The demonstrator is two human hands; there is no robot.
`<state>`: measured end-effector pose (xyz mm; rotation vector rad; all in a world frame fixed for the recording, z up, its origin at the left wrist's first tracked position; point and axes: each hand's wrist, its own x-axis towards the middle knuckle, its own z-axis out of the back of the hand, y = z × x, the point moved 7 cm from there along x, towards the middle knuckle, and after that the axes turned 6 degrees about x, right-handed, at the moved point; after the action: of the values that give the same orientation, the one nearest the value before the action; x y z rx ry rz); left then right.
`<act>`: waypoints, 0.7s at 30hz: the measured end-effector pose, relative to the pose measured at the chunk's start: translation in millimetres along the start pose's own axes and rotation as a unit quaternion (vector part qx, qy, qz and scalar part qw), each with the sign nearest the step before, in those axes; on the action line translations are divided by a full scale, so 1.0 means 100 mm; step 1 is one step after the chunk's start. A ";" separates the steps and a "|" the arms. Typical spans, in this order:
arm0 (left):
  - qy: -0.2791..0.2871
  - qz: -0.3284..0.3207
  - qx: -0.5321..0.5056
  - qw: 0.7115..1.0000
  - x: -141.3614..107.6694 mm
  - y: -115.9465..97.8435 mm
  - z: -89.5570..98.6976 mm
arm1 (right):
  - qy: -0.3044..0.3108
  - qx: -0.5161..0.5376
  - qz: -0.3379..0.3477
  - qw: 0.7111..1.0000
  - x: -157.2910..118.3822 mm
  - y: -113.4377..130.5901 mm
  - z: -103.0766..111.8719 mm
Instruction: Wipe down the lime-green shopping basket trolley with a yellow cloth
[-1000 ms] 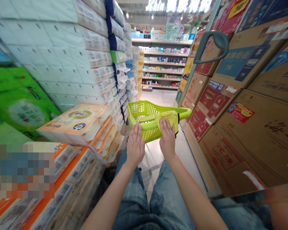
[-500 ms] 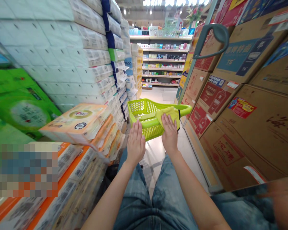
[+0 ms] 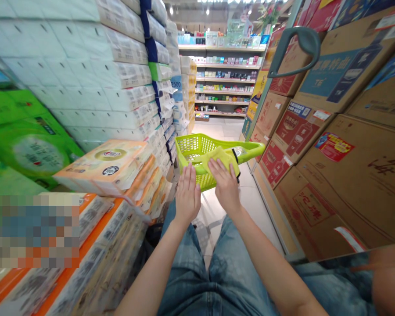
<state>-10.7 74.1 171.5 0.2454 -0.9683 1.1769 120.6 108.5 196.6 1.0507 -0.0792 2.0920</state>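
one lime-green plastic basket (image 3: pixel 197 142) is sitting low in a supermarket aisle, just ahead of the person's denim jeans (image 3: pixel 237 272) and above a pale tiled floor (image 3: pixel 219 129). the right hand (image 3: pixel 225 184) is resting on a yellow cloth (image 3: pixel 219 159) draped across the basket's handle (image 3: pixel 250 151), its fingers curving over the cloth, though i cannot tell whether they are gripping it. the left hand (image 3: pixel 187 197) is standing open, fingers straight up, right at the basket's near rim; whether it is touching the plastic is hard to tell. on the left, white tissue packs (image 3: pixel 85 79) are rising in tall stacks, a small blue "2500" tag (image 3: pixel 176 83) is showing among them, and a cream pack with a round gold label (image 3: pixel 102 169) is jutting out nearest the hands. on the right, brown cartons (image 3: pixel 332 193) are lining the aisle, carrying red chinese characters and a red-and-yellow sticker (image 3: pixel 334 147). shelves of small boxed goods (image 3: pixel 224 83) are standing at the far end.
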 end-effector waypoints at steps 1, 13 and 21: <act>0.001 0.001 0.000 1.000 0.00 -0.01 0.01 | -0.020 -0.004 -0.021 1.000 0.02 -0.10 0.06; 0.000 0.007 0.007 1.000 -0.01 0.04 -0.02 | 0.012 0.025 0.016 1.000 -0.01 0.44 -0.21; -0.005 0.004 0.004 1.000 0.00 -0.02 0.02 | -0.058 0.013 -0.076 0.995 0.06 -0.21 0.14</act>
<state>-10.0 71.7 173.6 0.2534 -0.9739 1.1872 141.6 121.8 204.7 1.1578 -0.0284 1.8998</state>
